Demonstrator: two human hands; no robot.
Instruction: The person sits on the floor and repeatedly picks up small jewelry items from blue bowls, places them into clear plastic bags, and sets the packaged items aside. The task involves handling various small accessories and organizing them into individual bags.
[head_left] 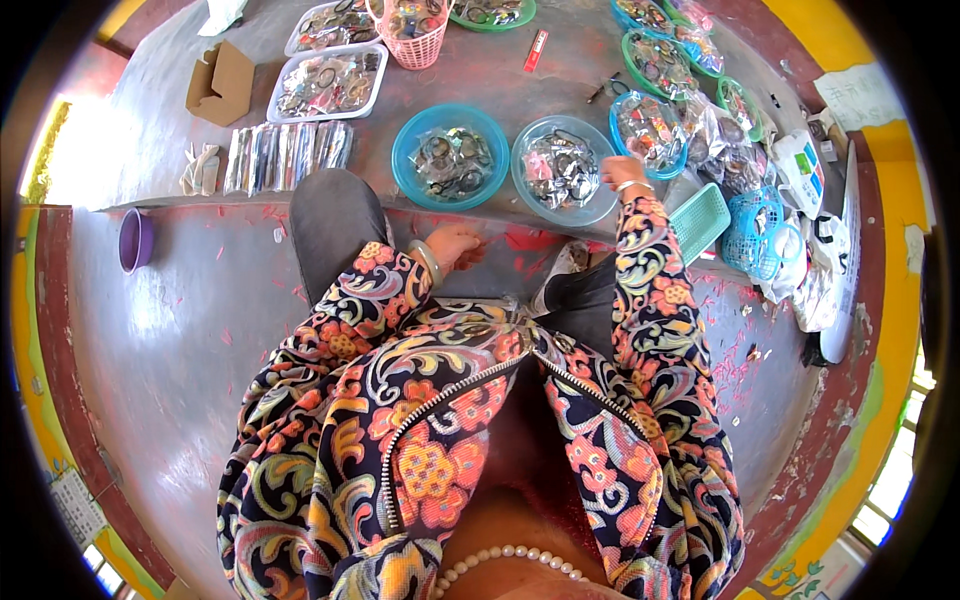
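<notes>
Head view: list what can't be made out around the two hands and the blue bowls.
- Left hand: fingers press toward the ledge; the palm side is hidden, so any hold is unclear.
- Right hand: at the rim of the clear blue bowl; the fingertips are too small to show a grip.
- Bowl contents: small bagged items, too small to identify.
- Far bowls: cut by the top edge.
</notes>
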